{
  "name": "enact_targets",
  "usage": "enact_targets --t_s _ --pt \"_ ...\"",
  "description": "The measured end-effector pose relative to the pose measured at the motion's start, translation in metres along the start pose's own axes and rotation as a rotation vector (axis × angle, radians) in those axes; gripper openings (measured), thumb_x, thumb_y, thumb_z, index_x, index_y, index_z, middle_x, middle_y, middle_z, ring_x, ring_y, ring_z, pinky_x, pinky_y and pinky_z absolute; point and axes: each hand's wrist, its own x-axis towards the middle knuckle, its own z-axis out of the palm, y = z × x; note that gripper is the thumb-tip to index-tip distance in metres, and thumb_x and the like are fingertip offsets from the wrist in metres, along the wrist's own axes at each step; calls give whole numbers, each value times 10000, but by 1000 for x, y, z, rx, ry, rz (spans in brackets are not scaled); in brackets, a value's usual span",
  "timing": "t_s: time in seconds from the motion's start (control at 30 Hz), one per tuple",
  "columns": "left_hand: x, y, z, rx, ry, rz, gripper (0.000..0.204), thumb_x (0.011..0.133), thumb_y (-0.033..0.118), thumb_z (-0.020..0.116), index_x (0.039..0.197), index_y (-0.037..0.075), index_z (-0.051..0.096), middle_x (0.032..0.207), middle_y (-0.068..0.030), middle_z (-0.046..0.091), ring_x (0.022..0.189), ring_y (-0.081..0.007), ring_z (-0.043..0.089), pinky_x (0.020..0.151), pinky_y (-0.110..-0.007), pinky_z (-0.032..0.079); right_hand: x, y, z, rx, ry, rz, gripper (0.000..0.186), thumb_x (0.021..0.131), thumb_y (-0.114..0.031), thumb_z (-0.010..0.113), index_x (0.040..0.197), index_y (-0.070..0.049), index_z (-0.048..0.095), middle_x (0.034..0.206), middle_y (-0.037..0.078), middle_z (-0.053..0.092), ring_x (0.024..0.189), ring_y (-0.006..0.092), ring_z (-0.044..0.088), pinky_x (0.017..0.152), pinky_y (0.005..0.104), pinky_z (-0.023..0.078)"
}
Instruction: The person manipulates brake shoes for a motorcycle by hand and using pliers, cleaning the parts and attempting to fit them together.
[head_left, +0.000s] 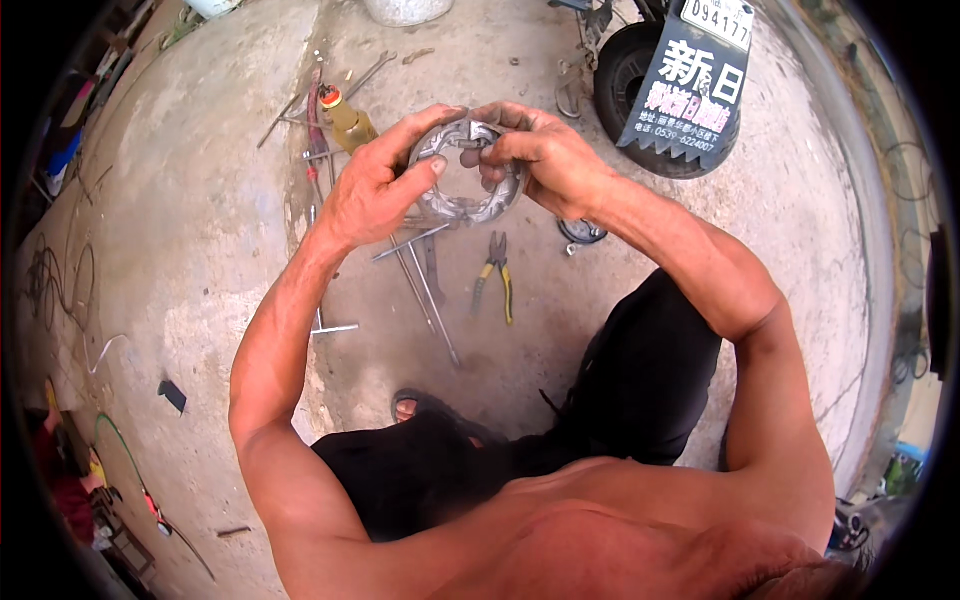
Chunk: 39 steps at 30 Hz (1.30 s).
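Observation:
Both my hands hold up a pair of grey metal brake shoes (pixel 468 212), set end to end as a ring. My left hand (pixel 378 190) grips the ring's left side, thumb across its face and fingers over the upper edge. My right hand (pixel 560 165) pinches the upper right, with some fingertips showing through the middle near the joint at the top. Below the ring, pliers (pixel 497 275) with yellow and black handles lie on the concrete. T-handled wrenches (pixel 432 290) lie just left of them. A round metal part (pixel 581 232) sits under my right wrist.
A yellowish bottle (pixel 350 124) with a red cap stands beyond my left hand, beside scattered tools. A vehicle's rear wheel (pixel 622 75) with a black mudflap (pixel 690 85) is at the far right. A white bucket (pixel 408 10) stands at the back. Green cable (pixel 125 450) lies left.

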Motion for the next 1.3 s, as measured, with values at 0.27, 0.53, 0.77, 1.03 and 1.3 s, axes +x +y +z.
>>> enact_targets --t_s 0.27,0.53,0.77,1.03,1.3 --pt "4 8 -7 162 -95 -148 478 962 130 565 1428 39 514 1314 -104 639 1185 -185 607 1022 -339 471 5 -3 2 42 -2 67 368 919 -68 602 1258 60 547 964 111 633 756 133 556 702 281 496" --pt "5 2 -8 -144 22 -345 541 978 222 583 1470 44 442 1223 -91 623 1035 -160 618 898 -330 520 12 8 6 -68 66 -30 310 1019 -316 619 1087 -14 609 894 34 573 723 113 506 665 279 460" --pt "2 -4 28 -582 112 -372 653 945 222 667 1452 -60 369 1215 -139 622 1067 -192 629 855 -366 558 15 1 3 204 221 -145 321 1042 -328 572 1171 -34 573 910 36 606 801 148 584 765 328 543" --pt "13 6 -19 -335 22 -386 595 896 118 653 1418 -65 433 1108 -101 673 983 -152 633 866 -312 512 0 -6 -19 89 -11 5 361 955 -226 537 1224 14 563 1154 153 672 1052 243 668 877 437 570" --pt "19 9 -28 -263 -248 -314 595 854 166 603 1398 -54 505 1133 -68 648 951 -113 601 801 -279 501 -16 -8 -14 -319 -284 186 621 935 -366 652 1379 41 498 1230 138 631 1102 233 635 858 410 589"
